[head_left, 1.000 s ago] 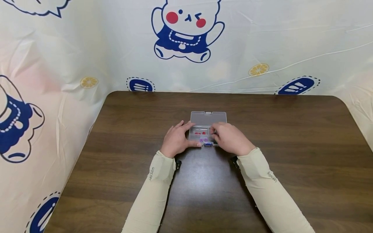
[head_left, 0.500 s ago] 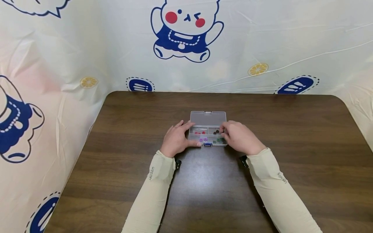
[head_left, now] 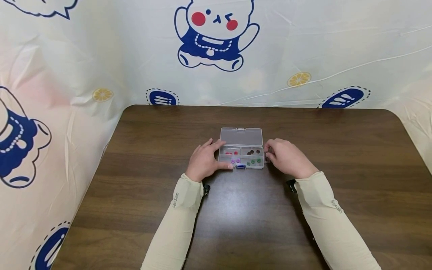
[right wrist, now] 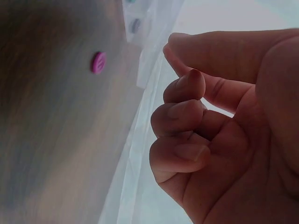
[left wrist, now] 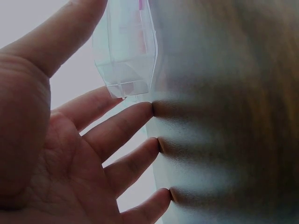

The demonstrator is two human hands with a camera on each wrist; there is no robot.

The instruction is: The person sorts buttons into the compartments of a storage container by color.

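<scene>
Clear plastic compartment box (head_left: 241, 153) sits near the middle of the dark wood table (head_left: 337, 150), lid (head_left: 241, 136) folded back flat on its far side. Four cells: red beads (head_left: 231, 153) far left, brown beads (head_left: 253, 152) far right, purple beads (head_left: 235, 161) near left, green beads (head_left: 254, 161) near right.

We keep our left hand (head_left: 204, 161) spread on the tabletop, straight fingers resting against the box's left wall, thumb along its near edge by the blue latch (head_left: 240, 167). The left wrist view confirms the fingertips (left wrist: 145, 108) flat on the wood, gripping nothing.

Our right hand (head_left: 287, 157) lies just beside the box's right wall, fingers (right wrist: 187, 107) curled in loosely with nothing between them; whether it touches the wall we cannot tell.

As we judge it, the box is light and would skid easily. Best to brace it evenly from both sides, low on the walls, and keep the push level so no bead hops its divider.
</scene>
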